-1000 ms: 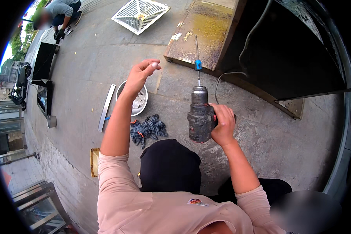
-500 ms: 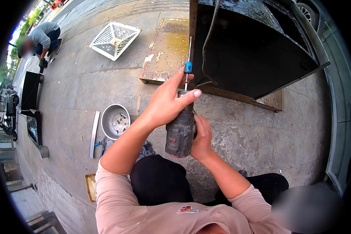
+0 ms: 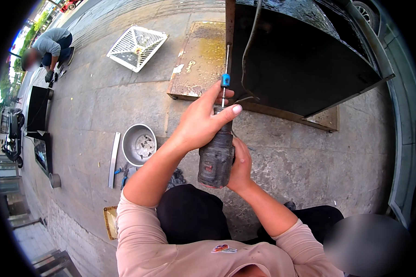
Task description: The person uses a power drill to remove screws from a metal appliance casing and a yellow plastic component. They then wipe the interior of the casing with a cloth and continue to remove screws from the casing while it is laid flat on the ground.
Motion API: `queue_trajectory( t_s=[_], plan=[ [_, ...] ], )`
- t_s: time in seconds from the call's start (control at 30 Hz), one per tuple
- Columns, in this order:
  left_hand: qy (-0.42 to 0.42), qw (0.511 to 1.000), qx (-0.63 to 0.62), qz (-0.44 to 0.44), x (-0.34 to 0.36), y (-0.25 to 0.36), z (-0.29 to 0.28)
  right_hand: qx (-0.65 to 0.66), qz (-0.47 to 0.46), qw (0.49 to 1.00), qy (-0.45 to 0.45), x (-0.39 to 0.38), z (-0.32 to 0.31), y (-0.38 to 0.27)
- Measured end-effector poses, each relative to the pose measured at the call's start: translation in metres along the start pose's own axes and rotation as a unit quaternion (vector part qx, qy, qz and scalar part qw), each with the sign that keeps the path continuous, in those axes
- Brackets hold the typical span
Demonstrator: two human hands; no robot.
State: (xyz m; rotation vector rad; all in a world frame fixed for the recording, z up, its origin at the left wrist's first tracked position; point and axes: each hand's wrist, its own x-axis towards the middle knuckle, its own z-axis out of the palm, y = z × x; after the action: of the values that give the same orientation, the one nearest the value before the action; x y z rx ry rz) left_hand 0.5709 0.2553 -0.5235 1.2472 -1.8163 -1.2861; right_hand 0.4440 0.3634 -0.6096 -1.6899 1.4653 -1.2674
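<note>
Both of my hands are on a dark, worn power drill [image 3: 216,159] that points away from me. My left hand [image 3: 199,121] wraps round its front end, thumb across the top. My right hand [image 3: 240,166] is closed at the drill's right side, where the body hides most of its fingers. A long thin driver bit with a blue collar [image 3: 225,80] sticks out of the drill. The bit's tip meets, or lies very near, the rusty upright edge [image 3: 229,27] of a large black-panelled metal cabinet [image 3: 291,60]. Whether a screw is there is too small to tell.
A grey cable [image 3: 249,51] hangs down the cabinet. On the left lie a white slatted grille [image 3: 137,48], a metal pot [image 3: 139,144] with small bits inside, a metal strip [image 3: 114,160] and blue-handled pliers [image 3: 124,175]. Another person [image 3: 53,46] bends down at far left.
The whole view has shifted slightly. My hands keep the same hold on the drill, and its bit stays at the cabinet's edge.
</note>
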Motion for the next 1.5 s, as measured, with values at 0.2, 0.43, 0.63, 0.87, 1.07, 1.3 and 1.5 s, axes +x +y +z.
queue_trajectory(
  t_s=[0.2,0.43,0.63,0.87,1.07,1.3,1.5],
  plan=[
    [0.124,0.948,-0.288,-0.053,-0.005,0.008,0.021,0.110,0.072,0.991,-0.015,-0.006,0.008,0.004],
    [0.143,0.942,-0.304,0.011,-0.019,0.013,0.015,0.351,0.249,0.898,-0.087,-0.004,0.002,-0.016],
    [0.158,0.943,-0.289,0.043,-0.025,0.022,0.013,0.496,0.287,0.811,-0.118,-0.014,0.004,-0.026],
    [0.181,0.937,-0.298,0.029,-0.021,0.023,0.016,0.575,0.314,0.750,-0.091,-0.014,0.008,-0.018],
    [0.134,0.917,-0.373,-0.057,0.029,-0.024,-0.017,0.211,0.110,0.965,-0.112,-0.014,0.001,0.003],
    [0.072,0.922,-0.374,-0.064,0.050,-0.056,-0.049,0.108,0.012,0.980,-0.164,-0.032,0.001,0.020],
    [0.232,0.914,-0.322,-0.083,0.038,-0.156,-0.117,0.115,0.047,0.965,-0.230,-0.028,0.011,0.023]
  ],
)
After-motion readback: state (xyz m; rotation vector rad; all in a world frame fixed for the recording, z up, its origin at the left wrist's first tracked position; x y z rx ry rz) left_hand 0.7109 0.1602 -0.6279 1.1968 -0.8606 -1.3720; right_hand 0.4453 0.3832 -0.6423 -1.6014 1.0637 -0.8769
